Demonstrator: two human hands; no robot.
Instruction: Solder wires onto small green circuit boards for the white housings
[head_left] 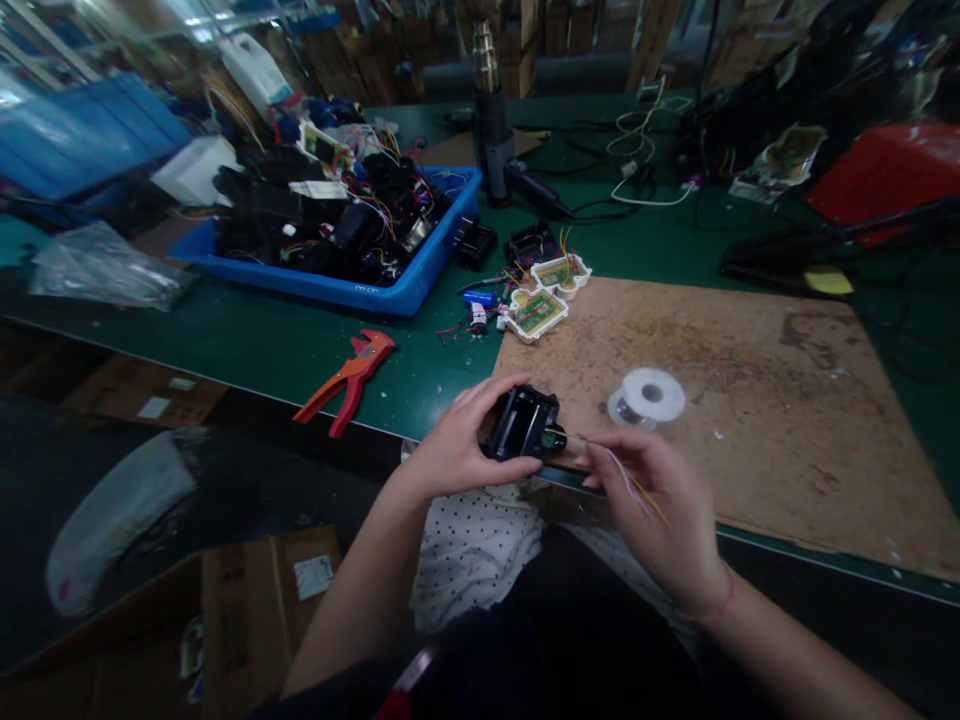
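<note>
My left hand (469, 440) is closed around a black plastic housing (523, 420) at the table's front edge, thumb below and fingers along the top. The housing has an open hollow facing up. Thin wires (637, 485), yellow and whitish, run from its right end into my right hand (660, 505), which pinches them between thumb and fingers. A spool of thin wire (649, 397) lies on the brown board just beyond my right hand. White casings with green circuit boards (536, 312) rest past the housing, beside a small blue cylinder (478, 298) with leads.
Orange-red wire strippers (349, 380) lie near the left front edge. A blue tray (390, 298) heaped with black parts and wires stands behind. A heat gun (491, 135) stands upright at the back. The brown board (787, 420) covers the right side; a red box (892, 180) sits beyond.
</note>
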